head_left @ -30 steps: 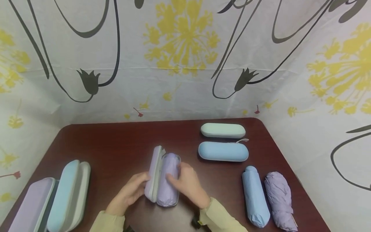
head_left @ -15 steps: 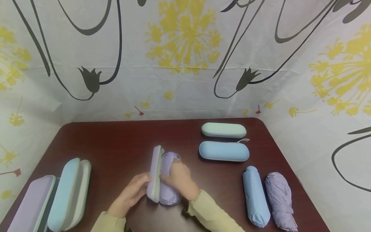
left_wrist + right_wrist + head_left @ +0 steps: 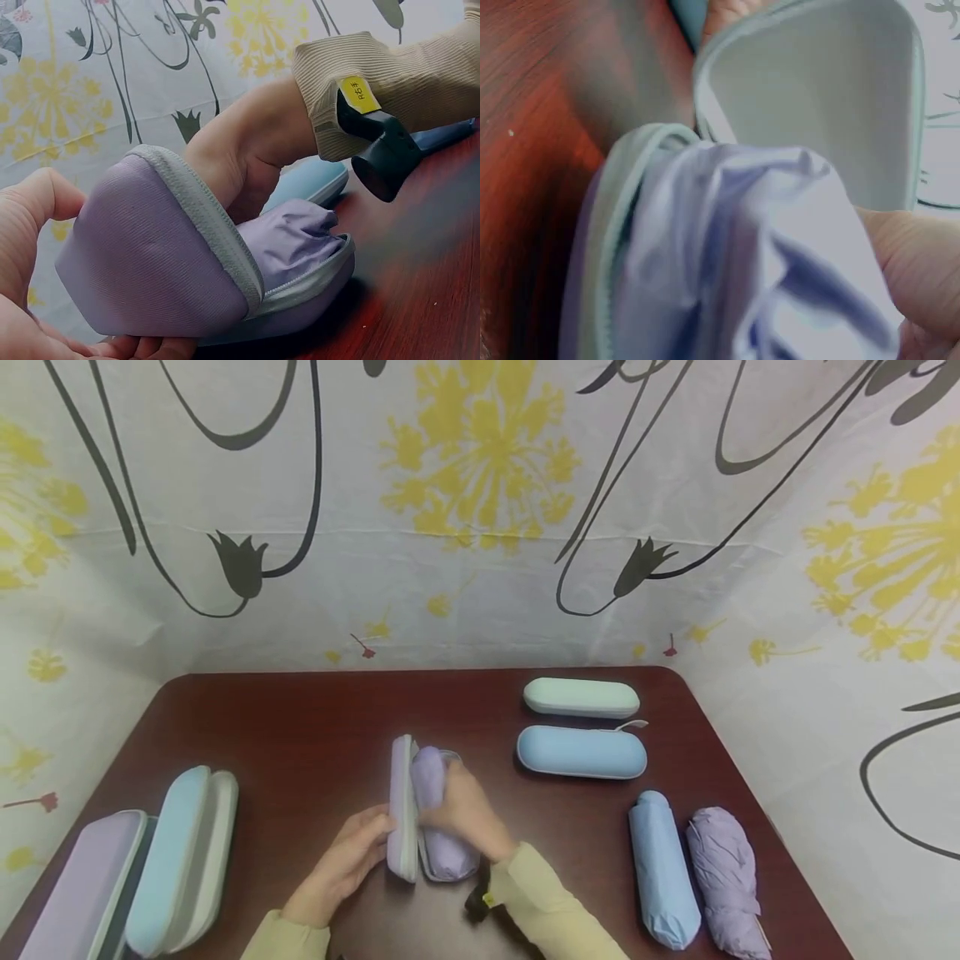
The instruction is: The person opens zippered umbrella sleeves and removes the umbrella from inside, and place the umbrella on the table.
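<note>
The right hand (image 3: 924, 276) touches lavender fabric (image 3: 761, 255) inside an unzipped case (image 3: 817, 97).

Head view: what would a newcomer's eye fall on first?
Probably the open lilac case near the middle of the table, its lid in the left hand, the right hand gripping a lilac bundle in its other half. Next, the large yellow flower on the backdrop behind. Then the blue roll and second lilac bundle side by side at right.

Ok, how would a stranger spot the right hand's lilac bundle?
On the dark red table, find the open lilac case held by the left hand. The lilac bundle sits at least partly inside it, gripped by the right hand; the other lilac bundle, far right, lies uncased.
</note>
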{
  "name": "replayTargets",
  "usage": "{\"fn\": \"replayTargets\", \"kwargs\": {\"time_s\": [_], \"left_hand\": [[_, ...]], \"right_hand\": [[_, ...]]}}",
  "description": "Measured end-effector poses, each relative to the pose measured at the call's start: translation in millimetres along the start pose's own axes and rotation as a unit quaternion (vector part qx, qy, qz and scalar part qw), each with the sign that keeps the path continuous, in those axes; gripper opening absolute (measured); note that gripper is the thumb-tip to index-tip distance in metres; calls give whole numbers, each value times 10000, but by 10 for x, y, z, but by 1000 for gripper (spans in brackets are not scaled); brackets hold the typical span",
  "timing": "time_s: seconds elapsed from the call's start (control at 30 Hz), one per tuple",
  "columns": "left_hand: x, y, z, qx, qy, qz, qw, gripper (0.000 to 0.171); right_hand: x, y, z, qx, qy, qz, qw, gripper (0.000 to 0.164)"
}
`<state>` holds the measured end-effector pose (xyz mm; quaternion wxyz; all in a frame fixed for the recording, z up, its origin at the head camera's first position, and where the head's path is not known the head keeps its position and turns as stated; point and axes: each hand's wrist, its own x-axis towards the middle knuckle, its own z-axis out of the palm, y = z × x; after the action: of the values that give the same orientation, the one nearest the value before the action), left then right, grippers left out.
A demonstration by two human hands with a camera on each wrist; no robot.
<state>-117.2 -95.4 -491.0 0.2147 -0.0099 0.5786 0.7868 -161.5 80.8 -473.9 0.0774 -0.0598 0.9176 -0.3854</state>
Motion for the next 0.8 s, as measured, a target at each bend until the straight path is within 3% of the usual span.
{"fn": "replayTargets", "kwargs": {"time_s": [0.2,0.37,0.57,0.8], "left_hand": [[-8,-8,34,-23,226,11,9997,62],[-57,6,-28,51,428,-41,9991,60],[-154,57,-251,239,922,23,9955,58],[-279,168,-596,1109,1591,-232,9807,56]], "right_hand": [[7,90,-194,384,-39,190,9991,83],[-76,180,-456,599,59,290,9978,79],[-307,417,-688,320,318,275,9986,77],[-625,731,-894,-206,620,527,9965,76]]}}
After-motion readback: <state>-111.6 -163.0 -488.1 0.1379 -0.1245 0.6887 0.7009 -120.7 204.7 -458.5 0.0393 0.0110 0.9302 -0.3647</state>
